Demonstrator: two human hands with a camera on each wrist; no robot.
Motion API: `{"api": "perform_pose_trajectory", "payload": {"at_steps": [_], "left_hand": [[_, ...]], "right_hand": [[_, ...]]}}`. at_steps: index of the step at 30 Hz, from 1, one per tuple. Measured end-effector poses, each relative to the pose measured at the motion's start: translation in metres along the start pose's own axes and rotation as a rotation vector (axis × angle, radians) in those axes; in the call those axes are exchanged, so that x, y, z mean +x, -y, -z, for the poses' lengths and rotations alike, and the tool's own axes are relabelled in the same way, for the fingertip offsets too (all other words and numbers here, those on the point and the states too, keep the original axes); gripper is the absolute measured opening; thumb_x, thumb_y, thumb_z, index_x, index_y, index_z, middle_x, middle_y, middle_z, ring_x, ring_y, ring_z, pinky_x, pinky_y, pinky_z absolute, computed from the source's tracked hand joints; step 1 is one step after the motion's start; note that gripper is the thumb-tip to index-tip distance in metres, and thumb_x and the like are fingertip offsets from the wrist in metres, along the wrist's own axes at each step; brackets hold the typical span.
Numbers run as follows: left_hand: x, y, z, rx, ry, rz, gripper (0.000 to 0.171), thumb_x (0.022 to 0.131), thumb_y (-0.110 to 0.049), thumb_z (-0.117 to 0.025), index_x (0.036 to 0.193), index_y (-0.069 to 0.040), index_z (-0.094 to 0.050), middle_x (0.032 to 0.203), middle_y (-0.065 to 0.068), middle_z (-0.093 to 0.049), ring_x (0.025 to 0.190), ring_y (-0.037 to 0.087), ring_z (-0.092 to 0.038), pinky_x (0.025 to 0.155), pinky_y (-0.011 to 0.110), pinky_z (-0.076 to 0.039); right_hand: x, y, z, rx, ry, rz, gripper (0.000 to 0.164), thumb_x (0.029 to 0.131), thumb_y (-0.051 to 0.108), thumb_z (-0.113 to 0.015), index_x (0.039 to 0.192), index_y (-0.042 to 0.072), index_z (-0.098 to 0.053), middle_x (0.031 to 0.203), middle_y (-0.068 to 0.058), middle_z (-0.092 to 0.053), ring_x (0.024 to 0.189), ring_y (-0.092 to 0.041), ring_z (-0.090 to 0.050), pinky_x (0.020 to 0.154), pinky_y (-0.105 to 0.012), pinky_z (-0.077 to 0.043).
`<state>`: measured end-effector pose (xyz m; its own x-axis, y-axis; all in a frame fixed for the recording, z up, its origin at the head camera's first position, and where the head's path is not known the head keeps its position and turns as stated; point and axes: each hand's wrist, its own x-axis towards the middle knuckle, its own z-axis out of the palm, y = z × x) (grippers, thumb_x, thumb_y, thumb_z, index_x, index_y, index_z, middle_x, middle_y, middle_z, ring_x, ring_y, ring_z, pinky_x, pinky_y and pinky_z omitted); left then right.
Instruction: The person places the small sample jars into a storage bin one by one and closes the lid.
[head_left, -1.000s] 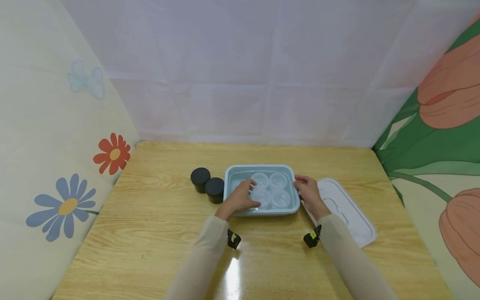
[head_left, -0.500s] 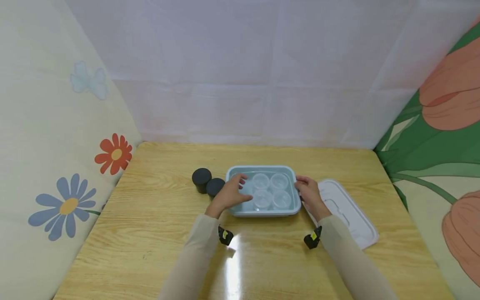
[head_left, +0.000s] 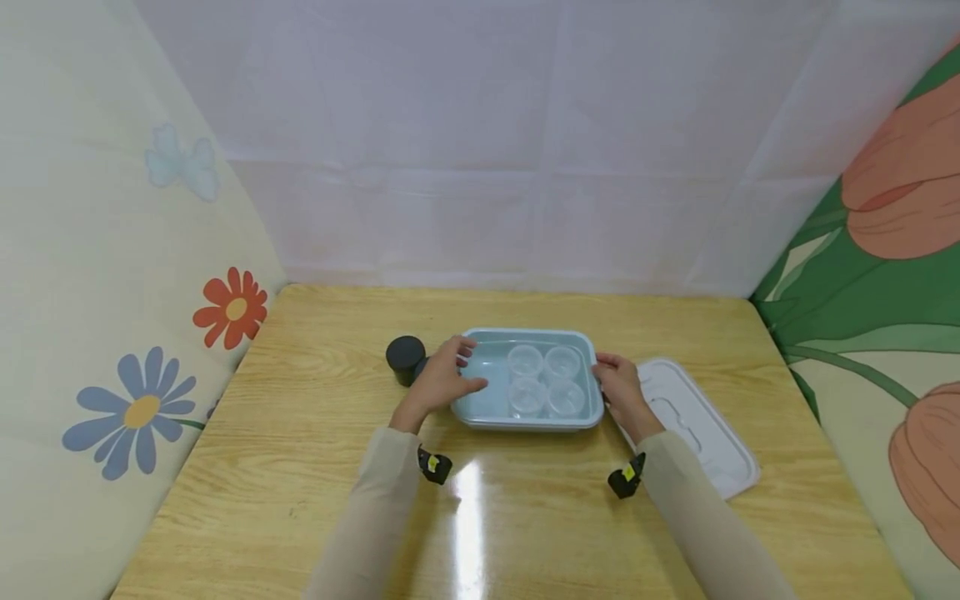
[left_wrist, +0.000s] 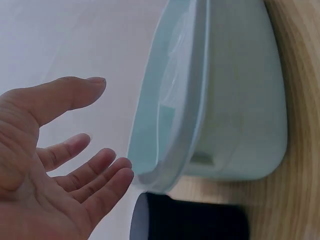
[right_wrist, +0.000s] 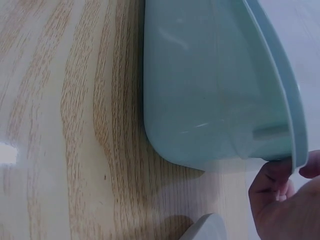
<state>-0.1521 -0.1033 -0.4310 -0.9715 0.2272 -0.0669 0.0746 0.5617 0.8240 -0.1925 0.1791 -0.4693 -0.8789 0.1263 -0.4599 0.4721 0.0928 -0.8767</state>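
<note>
A pale blue rectangular plastic storage box [head_left: 487, 422] sits on the table with its top uncovered. Inside, toward its right side, several clear round cups [head_left: 527, 396] are grouped together. My right hand [head_left: 621, 392] grips the box's right-hand rim, its fingers curled at the edge in the right wrist view [right_wrist: 295, 192]. Over the box's left end hovers my left hand [head_left: 441, 379], fingers spread and nothing held. In the left wrist view a gap shows between thumb and fingers of the left hand [left_wrist: 60, 165], with the fingertips near the box rim [left_wrist: 192, 130].
A black round lidded jar [head_left: 406, 358] stands left of the box. A second black one is mostly hidden behind the left hand. To the right a white lid [head_left: 693, 425] with a moulded handle lies on the wooden table [head_left: 300, 433]. Fabric backdrops enclose the back and sides.
My left hand has moved left, away from the clear cups to the box's left end, now covering most of the nearer black jar. The right hand stays at the rim.
</note>
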Motion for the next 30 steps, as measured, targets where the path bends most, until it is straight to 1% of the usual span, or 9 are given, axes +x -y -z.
{"api": "perform_pose_trajectory", "payload": {"at_steps": [2, 6, 8, 11, 15, 17, 24, 27, 30], "left_hand": [[-0.002, 0.001, 0.007, 0.007, -0.021, 0.006, 0.061, 0.082, -0.013, -0.073, 0.133, 0.003, -0.043, 0.128, 0.025, -0.050, 0.112, 0.037, -0.053, 0.091, 0.047, -0.048], [-0.007, 0.005, 0.021, 0.016, -0.056, 0.044, 0.062, 0.083, -0.013, -0.072, 0.134, 0.002, -0.041, 0.129, 0.026, -0.049, 0.111, 0.037, -0.054, 0.091, 0.047, -0.049], [-0.011, 0.007, 0.029, 0.007, -0.071, 0.066, 0.063, 0.083, -0.014, -0.072, 0.135, 0.001, -0.040, 0.131, 0.027, -0.047, 0.114, 0.039, -0.052, 0.093, 0.049, -0.048], [-0.015, 0.013, 0.041, 0.008, -0.092, 0.082, 0.063, 0.084, -0.014, -0.070, 0.136, 0.002, -0.038, 0.133, 0.028, -0.046, 0.118, 0.041, -0.050, 0.095, 0.052, -0.046], [-0.021, 0.022, 0.054, 0.001, -0.108, 0.114, 0.064, 0.085, -0.016, -0.069, 0.138, 0.002, -0.036, 0.134, 0.027, -0.045, 0.121, 0.042, -0.048, 0.098, 0.053, -0.044], [-0.023, 0.026, 0.059, 0.000, -0.116, 0.129, 0.064, 0.086, -0.017, -0.068, 0.138, 0.002, -0.036, 0.135, 0.026, -0.045, 0.121, 0.041, -0.047, 0.097, 0.052, -0.045], [-0.031, 0.037, 0.074, 0.024, -0.150, 0.145, 0.063, 0.088, -0.015, -0.067, 0.139, 0.002, -0.034, 0.135, 0.026, -0.042, 0.120, 0.042, -0.046, 0.093, 0.052, -0.046], [-0.033, 0.042, 0.079, 0.025, -0.158, 0.158, 0.065, 0.088, -0.016, -0.066, 0.140, 0.002, -0.033, 0.137, 0.028, -0.040, 0.121, 0.043, -0.044, 0.094, 0.053, -0.045], [-0.035, 0.048, 0.084, 0.019, -0.163, 0.184, 0.066, 0.088, -0.017, -0.067, 0.141, 0.001, -0.032, 0.139, 0.028, -0.038, 0.123, 0.044, -0.042, 0.096, 0.054, -0.043]], "right_hand": [[-0.001, 0.000, 0.000, 0.003, 0.002, 0.002, 0.043, 0.095, 0.004, -0.045, 0.137, -0.003, -0.043, 0.131, -0.017, -0.051, 0.095, -0.010, -0.053, 0.064, -0.014, -0.045], [-0.001, 0.000, 0.000, 0.006, 0.005, 0.007, 0.043, 0.095, 0.004, -0.045, 0.137, -0.003, -0.042, 0.130, -0.016, -0.051, 0.095, -0.010, -0.052, 0.066, -0.014, -0.045], [-0.002, -0.001, 0.000, 0.009, 0.007, 0.010, 0.043, 0.095, 0.004, -0.044, 0.137, -0.003, -0.042, 0.130, -0.017, -0.050, 0.096, -0.010, -0.052, 0.066, -0.014, -0.045], [-0.002, -0.001, 0.000, 0.011, 0.010, 0.012, 0.043, 0.095, 0.004, -0.044, 0.137, -0.003, -0.042, 0.131, -0.017, -0.050, 0.097, -0.011, -0.052, 0.066, -0.014, -0.044], [-0.002, 0.000, 0.000, 0.007, 0.010, 0.014, 0.043, 0.095, 0.005, -0.045, 0.137, -0.003, -0.042, 0.131, -0.016, -0.050, 0.095, -0.009, -0.052, 0.065, -0.014, -0.045], [-0.002, 0.000, 0.001, 0.005, 0.009, 0.017, 0.043, 0.095, 0.005, -0.045, 0.137, -0.003, -0.042, 0.131, -0.016, -0.050, 0.093, -0.008, -0.052, 0.065, -0.014, -0.045], [-0.003, 0.000, 0.001, 0.001, 0.006, 0.023, 0.042, 0.094, 0.005, -0.045, 0.135, -0.004, -0.043, 0.129, -0.016, -0.052, 0.088, -0.005, -0.052, 0.064, -0.015, -0.045], [-0.002, 0.000, 0.000, -0.002, 0.005, 0.017, 0.042, 0.094, 0.005, -0.046, 0.135, -0.003, -0.043, 0.128, -0.015, -0.052, 0.088, -0.005, -0.052, 0.064, -0.015, -0.045], [-0.001, 0.000, 0.001, -0.008, 0.009, 0.012, 0.043, 0.094, 0.006, -0.045, 0.136, -0.002, -0.043, 0.130, -0.016, -0.051, 0.091, -0.007, -0.052, 0.064, -0.015, -0.045]]}}
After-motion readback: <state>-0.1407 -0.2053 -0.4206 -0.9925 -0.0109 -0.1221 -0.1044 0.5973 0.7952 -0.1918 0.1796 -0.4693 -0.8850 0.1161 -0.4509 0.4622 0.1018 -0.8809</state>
